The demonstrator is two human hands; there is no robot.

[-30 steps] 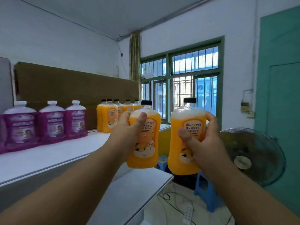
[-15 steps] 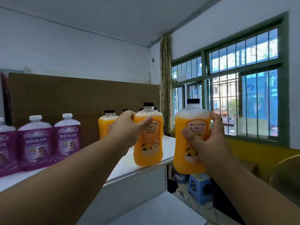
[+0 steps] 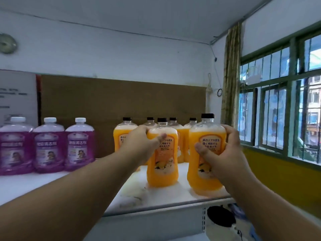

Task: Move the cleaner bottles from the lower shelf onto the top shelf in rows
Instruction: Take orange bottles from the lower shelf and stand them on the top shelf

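Two orange cleaner bottles with black caps stand upright on the white top shelf. My left hand grips the left bottle around its upper body. My right hand grips the right bottle, which stands close to the shelf's front right edge. Behind them a row of several more orange bottles stands against the brown cardboard backing. Three purple bottles with white caps stand in a row at the left.
Brown cardboard backs the shelf. A green-framed barred window and a curtain fill the right side. A white board leans at the far left. Bare shelf surface lies between the purple and orange bottles.
Both hands have carried their orange bottles forward and down onto the top shelf, in front of the back row. The view has swung left toward the shelf.
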